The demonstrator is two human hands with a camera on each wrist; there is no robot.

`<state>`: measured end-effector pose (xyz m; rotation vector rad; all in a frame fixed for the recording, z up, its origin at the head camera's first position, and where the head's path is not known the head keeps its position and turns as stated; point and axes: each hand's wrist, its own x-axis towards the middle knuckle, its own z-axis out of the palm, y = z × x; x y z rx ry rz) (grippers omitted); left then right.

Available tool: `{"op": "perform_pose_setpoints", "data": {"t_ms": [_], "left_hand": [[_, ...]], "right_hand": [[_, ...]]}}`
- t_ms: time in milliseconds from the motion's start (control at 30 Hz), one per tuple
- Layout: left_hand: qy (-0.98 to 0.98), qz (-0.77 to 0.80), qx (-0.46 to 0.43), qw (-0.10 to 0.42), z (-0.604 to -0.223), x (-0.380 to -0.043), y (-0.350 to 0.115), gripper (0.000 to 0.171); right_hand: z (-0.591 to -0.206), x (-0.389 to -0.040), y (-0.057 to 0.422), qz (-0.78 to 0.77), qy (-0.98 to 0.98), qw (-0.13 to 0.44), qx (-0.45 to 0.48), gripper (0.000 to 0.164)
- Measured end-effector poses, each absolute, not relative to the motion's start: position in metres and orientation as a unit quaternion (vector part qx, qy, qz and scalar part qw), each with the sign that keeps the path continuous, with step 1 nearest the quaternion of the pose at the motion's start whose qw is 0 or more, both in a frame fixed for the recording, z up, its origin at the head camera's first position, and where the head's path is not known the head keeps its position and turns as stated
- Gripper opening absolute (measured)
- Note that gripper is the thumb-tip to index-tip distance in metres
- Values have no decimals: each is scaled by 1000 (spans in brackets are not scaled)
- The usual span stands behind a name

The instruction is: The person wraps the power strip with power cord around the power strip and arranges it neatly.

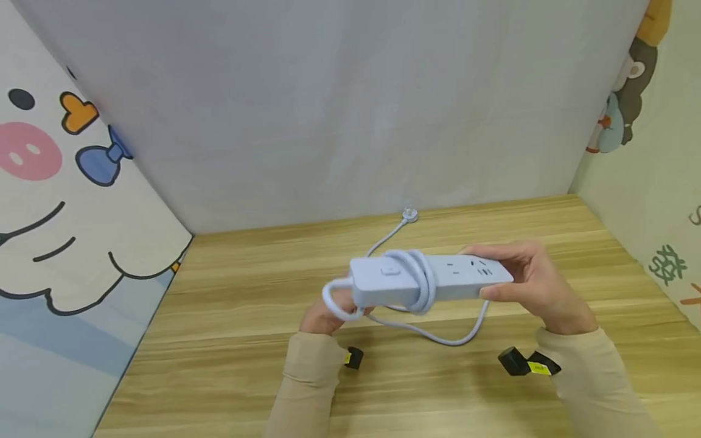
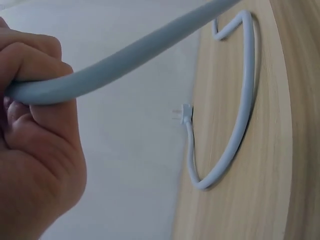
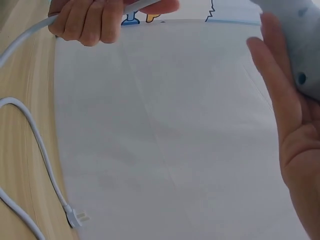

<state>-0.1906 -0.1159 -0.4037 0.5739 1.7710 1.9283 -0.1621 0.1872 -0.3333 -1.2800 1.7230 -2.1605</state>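
Note:
A white power strip [image 1: 378, 286] is held up above the wooden table, with its cord [image 1: 426, 283] wound around its body near the switch end. My right hand [image 1: 539, 286] grips the socket end between thumb and fingers. Behind and below the switch end is my left hand [image 1: 323, 315], partly hidden by the strip. In the left wrist view, the curled fingers of that hand [image 2: 45, 150] hold the cord. The loose cord runs in a curve on the table to the plug [image 1: 409, 215], which lies near the back edge with its prongs showing.
The wooden table [image 1: 246, 274] meets a pale cloth wall [image 1: 328, 121] at the back. A panel with cartoon prints [image 1: 82, 231] stands on the left, another printed panel [image 1: 646, 194] on the right. Black wrist devices [image 1: 515, 361] sit at both cuffs.

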Motion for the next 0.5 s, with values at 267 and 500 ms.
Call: {"op": "perform_pose_setpoints", "data": {"t_ms": [267, 500], "left_hand": [[718, 635, 188, 216, -385, -185, -111, 46], [776, 602, 88, 166, -366, -175, -102, 56]], "right_hand": [[-335, -167, 194, -588, 573, 143, -553, 64], [-332, -164, 199, -484, 652, 147, -565, 52]]}}
